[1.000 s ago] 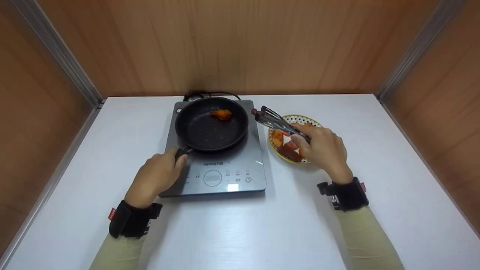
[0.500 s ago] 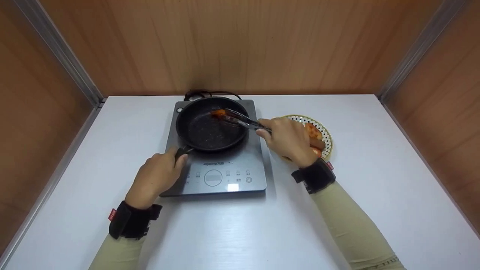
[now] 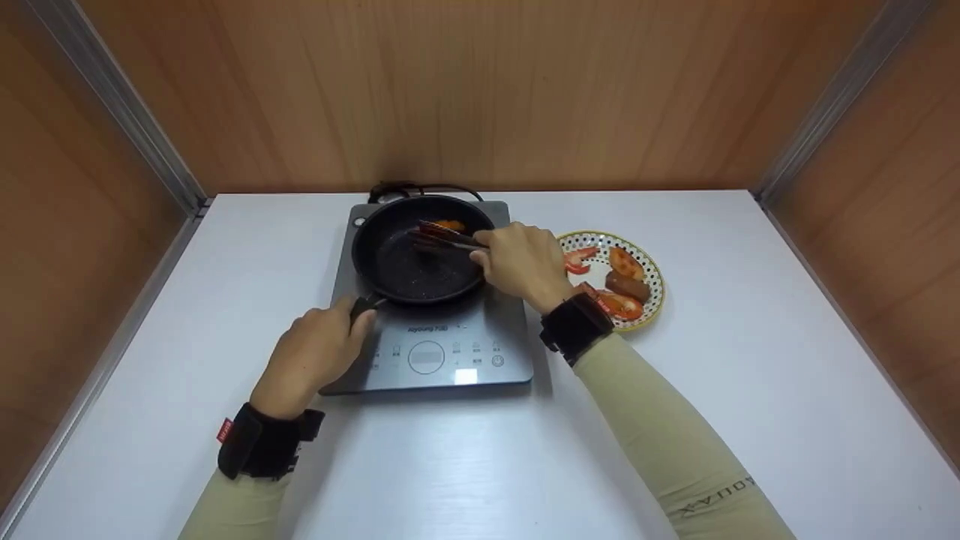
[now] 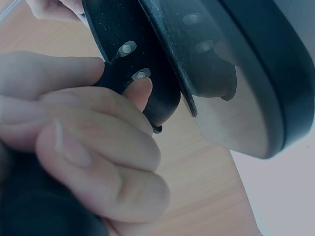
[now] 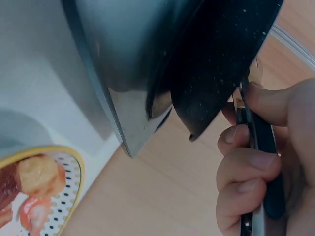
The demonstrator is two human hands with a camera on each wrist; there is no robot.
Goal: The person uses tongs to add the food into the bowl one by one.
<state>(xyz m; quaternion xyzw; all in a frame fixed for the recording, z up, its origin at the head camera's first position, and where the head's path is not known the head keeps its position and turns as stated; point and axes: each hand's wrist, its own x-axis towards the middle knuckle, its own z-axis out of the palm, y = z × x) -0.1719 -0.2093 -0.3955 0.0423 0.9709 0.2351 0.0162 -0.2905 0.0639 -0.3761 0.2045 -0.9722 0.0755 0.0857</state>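
In the head view a black frying pan (image 3: 416, 277) stands on a grey cooktop (image 3: 465, 341), an orange piece of food (image 3: 450, 224) near its far side. My left hand (image 3: 311, 360) grips the pan's handle (image 3: 363, 305); the left wrist view has those fingers (image 4: 103, 132) curled beside the riveted end of the handle. My right hand (image 3: 525, 266) holds tongs (image 3: 459, 243), whose reddish tips are inside the pan, just left of the orange piece; whether they hold anything I cannot tell. In the right wrist view my fingers (image 5: 248, 172) wrap round the tongs' dark handle (image 5: 266, 140).
A yellow-rimmed dotted plate (image 3: 657, 300) with several food pieces, among them a brown one (image 3: 628, 286), stands right of the cooktop, partly behind my right wrist. Black cable (image 3: 450, 186) lies behind the cooktop. Wooden panels (image 3: 480, 90) bound the white table (image 3: 450, 465).
My right hand has moved left with the tongs, from over the plate to the pan's right rim, and the tips are now inside the pan. My left hand has not moved.
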